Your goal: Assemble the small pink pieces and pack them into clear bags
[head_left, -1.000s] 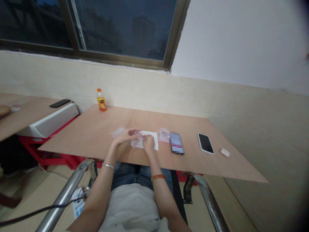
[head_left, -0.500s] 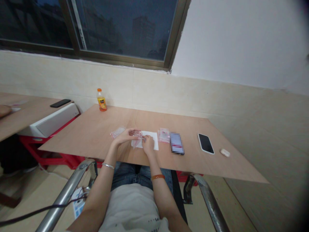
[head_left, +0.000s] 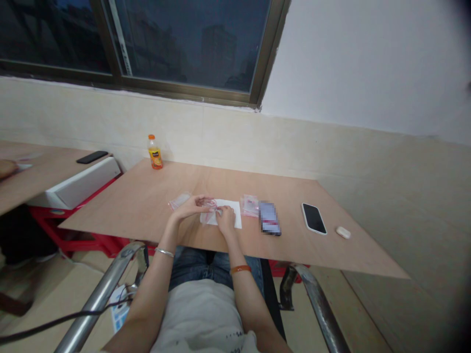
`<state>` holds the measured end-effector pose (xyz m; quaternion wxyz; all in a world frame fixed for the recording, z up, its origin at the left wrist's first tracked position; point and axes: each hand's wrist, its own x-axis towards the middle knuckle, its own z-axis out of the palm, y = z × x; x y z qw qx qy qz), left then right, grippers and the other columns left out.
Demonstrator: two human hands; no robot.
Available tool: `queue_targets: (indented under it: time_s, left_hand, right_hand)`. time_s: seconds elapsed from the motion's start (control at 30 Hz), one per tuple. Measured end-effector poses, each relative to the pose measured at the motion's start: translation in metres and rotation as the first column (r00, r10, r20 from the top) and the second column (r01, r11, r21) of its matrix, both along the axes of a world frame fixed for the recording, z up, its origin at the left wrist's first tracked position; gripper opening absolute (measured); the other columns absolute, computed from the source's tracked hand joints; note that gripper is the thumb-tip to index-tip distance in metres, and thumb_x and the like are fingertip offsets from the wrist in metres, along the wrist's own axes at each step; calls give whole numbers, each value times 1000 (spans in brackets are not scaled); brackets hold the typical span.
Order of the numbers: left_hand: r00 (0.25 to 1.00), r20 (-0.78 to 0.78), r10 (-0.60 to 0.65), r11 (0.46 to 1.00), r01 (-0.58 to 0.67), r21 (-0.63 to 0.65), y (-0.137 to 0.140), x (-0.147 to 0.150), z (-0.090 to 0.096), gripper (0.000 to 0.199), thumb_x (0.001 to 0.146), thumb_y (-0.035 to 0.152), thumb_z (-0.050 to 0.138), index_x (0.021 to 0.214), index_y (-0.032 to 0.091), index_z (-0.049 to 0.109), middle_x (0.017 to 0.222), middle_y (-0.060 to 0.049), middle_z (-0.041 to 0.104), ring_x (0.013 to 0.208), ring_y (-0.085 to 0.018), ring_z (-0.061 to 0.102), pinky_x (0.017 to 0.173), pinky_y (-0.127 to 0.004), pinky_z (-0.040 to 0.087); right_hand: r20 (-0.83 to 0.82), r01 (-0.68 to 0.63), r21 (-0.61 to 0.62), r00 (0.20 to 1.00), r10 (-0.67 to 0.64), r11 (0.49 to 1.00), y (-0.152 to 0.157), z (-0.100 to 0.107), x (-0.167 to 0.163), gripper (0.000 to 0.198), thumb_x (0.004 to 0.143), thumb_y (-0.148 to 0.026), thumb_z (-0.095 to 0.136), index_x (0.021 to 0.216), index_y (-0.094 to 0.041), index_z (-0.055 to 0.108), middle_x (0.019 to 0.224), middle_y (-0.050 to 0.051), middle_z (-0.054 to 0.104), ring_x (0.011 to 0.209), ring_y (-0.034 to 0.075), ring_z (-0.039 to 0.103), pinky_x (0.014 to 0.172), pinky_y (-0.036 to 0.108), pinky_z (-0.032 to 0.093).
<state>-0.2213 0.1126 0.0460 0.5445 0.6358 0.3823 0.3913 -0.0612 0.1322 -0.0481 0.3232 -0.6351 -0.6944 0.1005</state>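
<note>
Over a white sheet of paper [head_left: 235, 219] on the table, my left hand [head_left: 191, 206] is closed on a small clear plastic bag [head_left: 208, 216] with pinkish edges. My right hand [head_left: 226, 218] touches the bag's right side with thumb and fingers pinched together. Whether anything small sits between those fingertips is too fine to see. Left of the paper lies a stack of clear plastic bags [head_left: 179, 200], partly behind my left hand. More clear bags with red marks [head_left: 249, 206] lie just right of the paper.
Right of the bags lies a phone with a blurred screen [head_left: 270, 218], then a white-framed phone [head_left: 314, 218] and a white earbud case [head_left: 343, 232]. An orange juice bottle [head_left: 155, 154] stands at the back left. Metal armrests [head_left: 106, 289] flank me. A neighbouring table [head_left: 44, 166] holds a black phone [head_left: 91, 157].
Both hands stay in nearly the same place. The bag's lower edge hangs slightly differently between them; otherwise nothing has moved.
</note>
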Motion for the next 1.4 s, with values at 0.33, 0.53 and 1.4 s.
queue_targets:
  time_s: [0.33,0.53,1.4]
  left_hand:
    - [999,-18,39,998,-38,42,7,-15,-7,48,57,25,76,102,13,63,105,-9,66,96,-20,61,96,-38,42]
    - [999,-11,34,998,-34,44,7,-15,-8,47,58,25,75,102,13,62,104,-10,66,95,-19,61,95,-38,42]
    - [999,-42,-28,1000,27,-6,4,-7,-3,49,56,25,76,102,13,64,108,-11,65,99,-21,59,96,-38,39]
  right_hand:
    - [-32,-30,23,999,30,999,-2,2,-3,22,79,-23,56,97,-24,68,97,8,61,94,21,52,83,29,36]
    - [-13,-9,17,1000,9,1000,-1,-2,-4,23,79,-25,58,100,-26,67,101,8,59,96,21,50,83,29,34]
    - [-586,-38,410,755,295,911,-23,77,-3,15,75,-31,62,79,-19,70,90,6,63,90,17,55,80,30,43]
